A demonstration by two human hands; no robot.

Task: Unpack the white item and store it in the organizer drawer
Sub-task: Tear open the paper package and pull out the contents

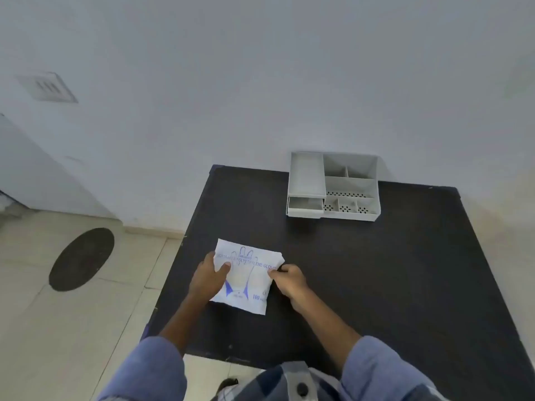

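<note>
White packet [246, 277] pinched between left hand [208, 277] and right hand [289, 280] fingers.

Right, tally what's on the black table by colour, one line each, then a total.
White with blue print: 1, the glove packet, held at its edges by the left hand and right hand.
Grey: 1, the organizer, its drawer slightly open.
Total: 2

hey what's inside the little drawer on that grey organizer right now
The drawer at the left front of the organizer is pulled out a little, and its visible part looks bare. The rest is hidden under the tray above it. The glove packet lies on the table, in both hands.
</note>
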